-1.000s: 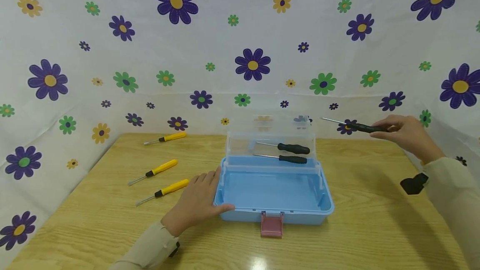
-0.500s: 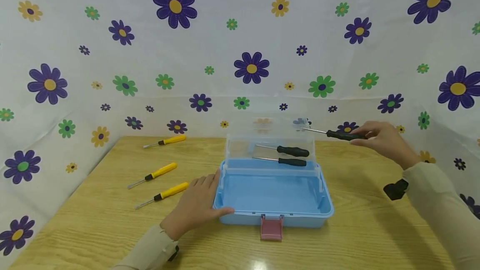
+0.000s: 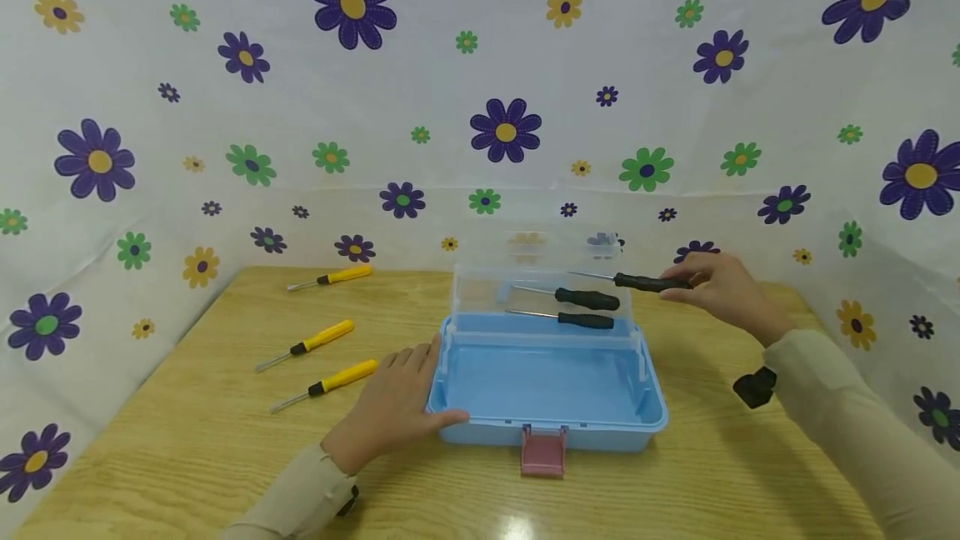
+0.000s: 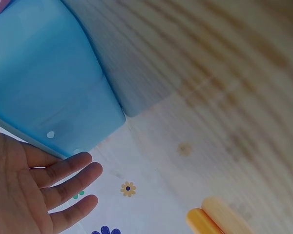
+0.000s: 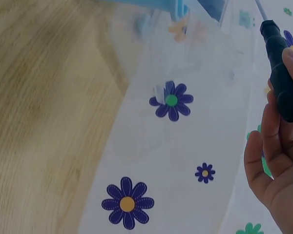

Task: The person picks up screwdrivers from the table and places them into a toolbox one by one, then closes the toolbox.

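Observation:
My right hand (image 3: 720, 286) pinches the black handle of a screwdriver (image 3: 651, 282), its shaft pointing left over the raised clear lid (image 3: 480, 290) of a blue toolbox (image 3: 547, 437). In the right wrist view the same screwdriver (image 5: 278, 68) sits between thumb and fingers. Two more black-handled screwdrivers lie in the lid area, an upper one (image 3: 588, 299) and a lower one (image 3: 587, 321). At the toolbox's left side rests my left hand (image 3: 393, 398), thumb over the front rim. The left wrist view shows its fingers (image 4: 68, 190) extended along the blue wall.
Left of the box, three yellow-handled screwdrivers lie on the wooden table (image 3: 187, 440): a far one (image 3: 348, 273), a middle one (image 3: 326, 336) and a near one (image 3: 348, 376). A pink latch (image 3: 543, 452) hangs at the box's front. A flowered cloth (image 3: 420, 65) hangs behind.
The right hand has moved left and slightly down with the screwdriver, bringing its shaft from beside the lid to over it. The left hand stays against the toolbox.

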### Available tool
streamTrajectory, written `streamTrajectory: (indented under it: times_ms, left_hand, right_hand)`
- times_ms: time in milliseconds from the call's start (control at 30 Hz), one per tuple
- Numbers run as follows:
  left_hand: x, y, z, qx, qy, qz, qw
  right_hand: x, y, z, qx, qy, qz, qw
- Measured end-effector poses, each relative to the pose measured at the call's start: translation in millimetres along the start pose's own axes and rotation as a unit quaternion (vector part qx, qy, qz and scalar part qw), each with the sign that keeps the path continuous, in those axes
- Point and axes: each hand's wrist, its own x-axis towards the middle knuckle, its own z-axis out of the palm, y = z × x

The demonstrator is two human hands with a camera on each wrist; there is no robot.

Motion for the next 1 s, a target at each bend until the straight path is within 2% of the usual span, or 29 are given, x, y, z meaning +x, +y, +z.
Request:
streamTrajectory:
  times_ms: [567, 1000]
  left_hand:
    - [0.6, -0.8, 2.1, 0.001, 0.007, 0.000, 1.0000]
    - [1.1, -1.3, 3.3, -0.004, 0.006, -0.002, 1.0000]
  right_hand:
    - [9.0, -19.4, 29.5, -0.003, 0.002, -0.013, 0.9999]
    - [14.8, -24.5, 49.9, -0.020, -0.007, -0.030, 0.9993]
